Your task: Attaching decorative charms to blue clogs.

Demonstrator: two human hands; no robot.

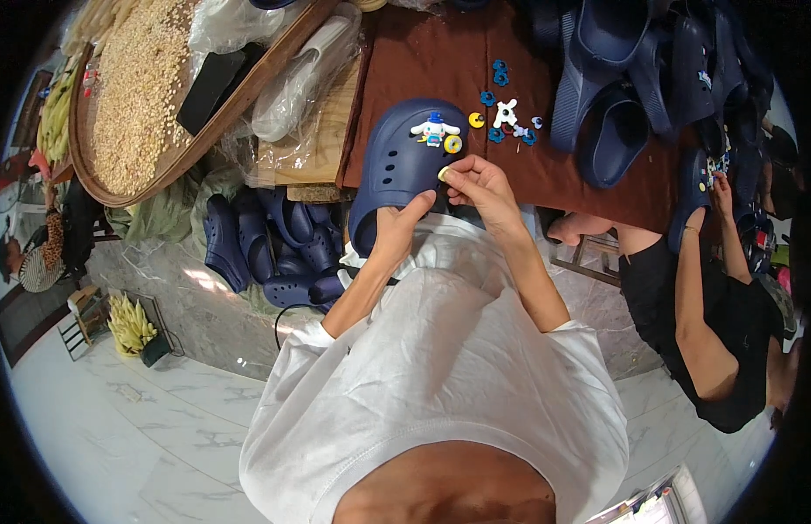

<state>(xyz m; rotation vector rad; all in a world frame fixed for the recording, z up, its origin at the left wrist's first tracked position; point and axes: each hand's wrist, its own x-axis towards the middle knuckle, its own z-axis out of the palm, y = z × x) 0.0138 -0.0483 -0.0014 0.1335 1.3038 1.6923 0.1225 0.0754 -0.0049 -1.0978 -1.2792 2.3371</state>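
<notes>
A navy blue clog (411, 179) with round holes stands in front of me, its toe pointing away. My left hand (398, 229) grips it at the opening, with the fingers inside, mostly hidden, and the thumb on the outer edge. On its toe sit a white long-eared character charm (435, 131) with a blue hat and a round yellow charm (453, 144). Between the thumb and fingers of my right hand (482, 190) is a small pale yellow charm (443, 174), beside the clog's right side. Loose beyond lie a white charm (506, 113), a yellow charm (476, 120) and blue flower charms (500, 67).
Navy clogs (615, 131) are stacked on the brown cloth (414, 52) at right; more clogs (239, 240) lie below left. A grain-filled woven tray (117, 199) and a plastic-wrapped white shoe (300, 83) are at upper left. A co-worker (711, 349) handles a clog at right.
</notes>
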